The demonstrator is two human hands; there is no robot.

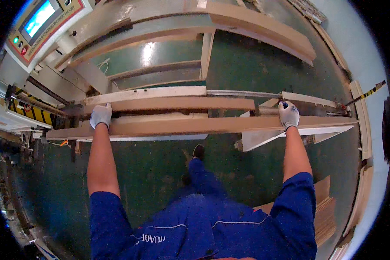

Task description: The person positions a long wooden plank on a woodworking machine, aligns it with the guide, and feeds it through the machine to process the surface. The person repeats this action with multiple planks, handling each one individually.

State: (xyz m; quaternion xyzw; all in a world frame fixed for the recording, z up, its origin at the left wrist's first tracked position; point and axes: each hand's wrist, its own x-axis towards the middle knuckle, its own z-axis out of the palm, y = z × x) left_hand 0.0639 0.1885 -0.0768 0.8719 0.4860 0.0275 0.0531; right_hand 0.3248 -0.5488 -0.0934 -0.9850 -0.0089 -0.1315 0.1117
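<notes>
A long tan wooden board point(195, 125) stretches left to right in front of me at about waist height. My left hand point(101, 115), in a grey-white glove, grips its far edge near the left end. Near the right end, my gloved right hand point(288, 114) grips the same board. A second tan board point(173, 104) lies just beyond it, parallel, on the machine's rail. My blue sleeves and one dark shoe point(198, 151) show below the board.
A machine with a lit control panel point(41, 21) stands at the upper left, with yellow-black striped guards point(32, 113) beside it. Long boards point(264, 30) lie on a frame across the green floor. More boards are stacked at the lower right point(327, 212) and along the right wall.
</notes>
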